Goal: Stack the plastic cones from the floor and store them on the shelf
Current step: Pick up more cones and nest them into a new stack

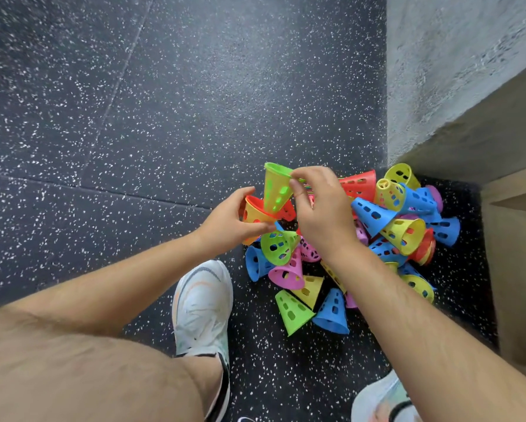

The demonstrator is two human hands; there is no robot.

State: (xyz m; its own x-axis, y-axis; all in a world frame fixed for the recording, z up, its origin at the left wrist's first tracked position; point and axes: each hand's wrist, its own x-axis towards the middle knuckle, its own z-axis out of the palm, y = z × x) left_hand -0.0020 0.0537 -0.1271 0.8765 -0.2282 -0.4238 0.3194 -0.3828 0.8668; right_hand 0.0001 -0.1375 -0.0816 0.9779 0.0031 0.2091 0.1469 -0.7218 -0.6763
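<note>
Down low, a dark rubber floor [134, 117] w/ white speckles & thin tile seams fills most of the view; a rough grey concrete wall [438, 71] rises at top right, & a pale wood unit [517, 239] sits along the right edge, boxing the corner in. A white shoe [201, 306] is planted just left of the pile of cones [377, 233], a second shoe [377, 400] shows at the bottom edge, & the right forearm crosses over the pile, hiding part of it. Cones are thin glossy plastic w/ rows of small slots in the sides & flared rims, in blue, yellow, green, pink & red, lying tumbled every which way on the floor in that corner, some already nested in pairs. Left hand [225, 223] is curled round a short stack [254, 213] of orange & red cones, held above the pile's left side. Right hand [322, 208] pinches the rim of a green cone [275, 190] btwn thumb & fingers, wide end up, narrow end down against the stack; can't tell if it's seated.
</note>
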